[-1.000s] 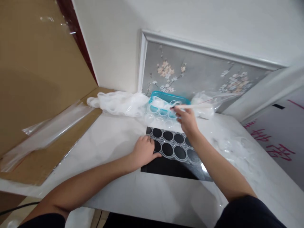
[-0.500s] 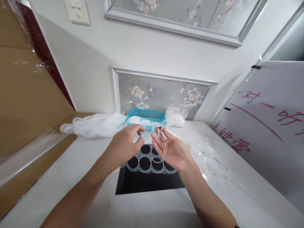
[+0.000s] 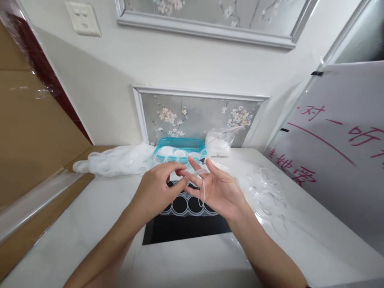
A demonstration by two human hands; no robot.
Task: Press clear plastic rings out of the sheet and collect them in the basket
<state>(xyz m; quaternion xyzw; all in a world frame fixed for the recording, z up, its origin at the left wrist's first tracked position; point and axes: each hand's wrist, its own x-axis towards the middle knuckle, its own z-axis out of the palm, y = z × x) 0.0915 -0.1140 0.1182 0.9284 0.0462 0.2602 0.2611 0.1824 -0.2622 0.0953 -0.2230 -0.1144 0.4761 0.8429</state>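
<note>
My right hand is turned palm up, fingers partly spread. A small dark-tipped thing, too small to name, sits between its thumb and forefinger. A thin whitish ring hangs at its fingers, and a pale translucent strip crosses them. My left hand has thumb and fingers brought together against the fingertips of my right hand; whatever it pinches is hidden. Below both hands lies a clear sheet of round white-rimmed rings on a black mat. The hands cover part of that sheet.
A blue tray with white round pieces stands by the wall. Left of it lies a bundle of white netlike plastic; right of it, a bag of white material. Clear plastic rings are spread at right. Cardboard borders the left.
My left hand has moved right to meet the fingers of my right hand. The whitish ring now hangs lower at the right fingers. The whole view has shifted slightly.
</note>
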